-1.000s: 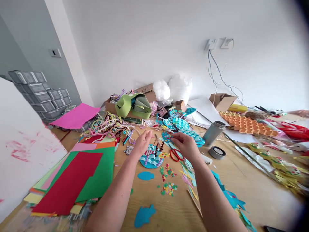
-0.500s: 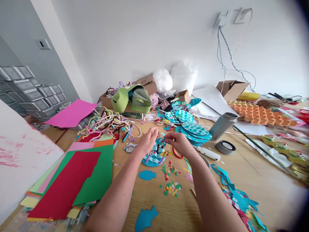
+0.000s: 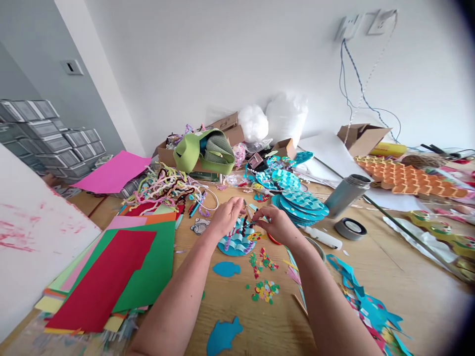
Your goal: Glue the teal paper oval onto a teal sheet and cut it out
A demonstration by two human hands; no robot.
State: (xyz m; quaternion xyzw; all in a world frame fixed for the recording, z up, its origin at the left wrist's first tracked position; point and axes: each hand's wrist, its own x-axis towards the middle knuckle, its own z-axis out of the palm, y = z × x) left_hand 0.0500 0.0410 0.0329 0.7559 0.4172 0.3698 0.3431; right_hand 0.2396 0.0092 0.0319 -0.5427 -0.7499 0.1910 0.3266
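Observation:
My left hand (image 3: 230, 213) is closed, fingers bent together above the left side of a round blue paper craft (image 3: 237, 247). What its fingertips hold is hidden. Opposite it, my right hand (image 3: 272, 221) pinches a small blue paper cutout, now turned nearly edge-on and hard to see. A thin pale strip (image 3: 249, 209) shows between the two hands. The craft has wavy paper strips, dark and purple fuzzy stems and a yellow dotted fish (image 3: 255, 237). Nearer me lie a plain blue paper fish (image 3: 226, 269) and a blue dolphin-like cutout (image 3: 224, 336).
Confetti dots (image 3: 265, 290) lie in front of the craft. Coloured paper sheets (image 3: 148, 267) are stacked at left, below tangled pipe cleaners (image 3: 163, 185). Stacked blue discs (image 3: 300, 207), a grey bottle (image 3: 345, 195), its lid (image 3: 351, 228) and a white glue tube (image 3: 322, 238) stand or lie right.
The dotted blue cutout at my right fingertips has tilted from facing me to nearly edge-on. My left hand stays almost in place. The view has shifted slightly.

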